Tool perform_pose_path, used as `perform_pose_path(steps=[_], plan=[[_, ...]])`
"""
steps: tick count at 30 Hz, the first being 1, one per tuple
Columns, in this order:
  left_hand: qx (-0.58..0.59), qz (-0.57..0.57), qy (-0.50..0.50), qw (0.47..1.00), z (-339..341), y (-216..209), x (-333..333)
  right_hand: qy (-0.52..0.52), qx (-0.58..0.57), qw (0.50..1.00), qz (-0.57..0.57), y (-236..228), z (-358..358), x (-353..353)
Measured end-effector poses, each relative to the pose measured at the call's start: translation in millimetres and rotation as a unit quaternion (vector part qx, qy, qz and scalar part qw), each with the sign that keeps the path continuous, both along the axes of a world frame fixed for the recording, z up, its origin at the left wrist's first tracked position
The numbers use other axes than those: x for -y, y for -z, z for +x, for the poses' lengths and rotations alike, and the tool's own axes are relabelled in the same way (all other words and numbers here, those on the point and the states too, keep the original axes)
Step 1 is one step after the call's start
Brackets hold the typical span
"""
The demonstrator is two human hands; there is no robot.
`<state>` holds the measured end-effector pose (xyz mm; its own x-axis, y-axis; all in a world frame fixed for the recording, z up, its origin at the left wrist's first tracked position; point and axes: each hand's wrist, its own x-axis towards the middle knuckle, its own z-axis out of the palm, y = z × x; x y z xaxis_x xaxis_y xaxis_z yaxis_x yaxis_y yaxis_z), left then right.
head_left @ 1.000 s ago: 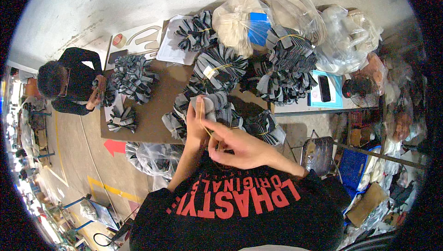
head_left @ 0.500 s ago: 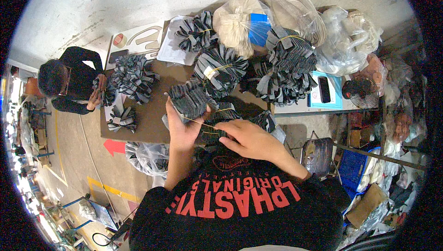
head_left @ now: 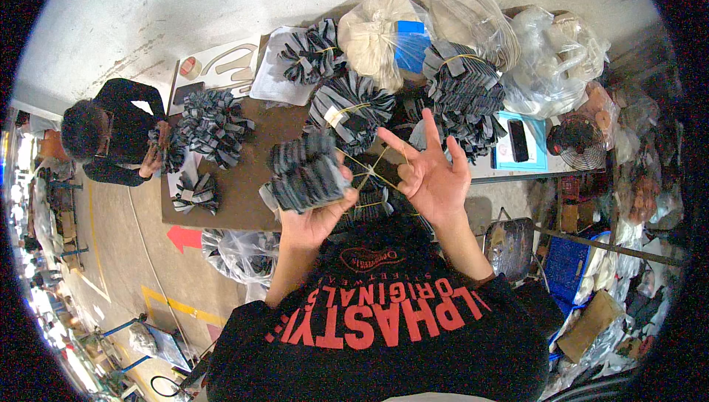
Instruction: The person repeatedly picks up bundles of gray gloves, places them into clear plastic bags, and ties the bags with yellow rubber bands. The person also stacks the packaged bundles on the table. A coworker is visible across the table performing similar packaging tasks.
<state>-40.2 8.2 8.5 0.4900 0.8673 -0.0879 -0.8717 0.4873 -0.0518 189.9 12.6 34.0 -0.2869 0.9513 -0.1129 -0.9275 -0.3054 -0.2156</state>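
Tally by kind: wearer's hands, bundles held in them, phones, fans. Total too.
Wearer's hands: 2 (left hand, right hand)
Held grey-black bundle: 1
Phones: 2 (right phone, left phone)
Fan: 1
Total: 6

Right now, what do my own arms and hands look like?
Your left hand and right hand are ungloved, and your forearms are bare beyond black sleeves. The sleeves belong to a black shirt with large red lettering across the front.

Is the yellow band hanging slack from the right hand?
No, the right hand stretches the yellow band taut toward the grey-black bundle in the left hand.
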Motion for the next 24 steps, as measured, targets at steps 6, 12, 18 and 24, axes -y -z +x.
perform_pose_path(steps=[6,12,18,24], plan=[[-0.100,-0.017,0.057,0.993,3,6,13,-0.048,0.012,0.988,0.143,-14,-1,-11],[-0.133,-0.078,0.061,0.986,7,16,23,-0.145,0.025,0.977,0.155,-8,-16,-19],[-0.113,-0.016,0.023,0.993,-8,10,29,-0.183,-0.030,0.977,0.107,10,-32,-22],[-0.287,-0.020,-0.023,0.958,7,4,59,-0.257,0.016,0.962,0.086,1,-45,-21]])
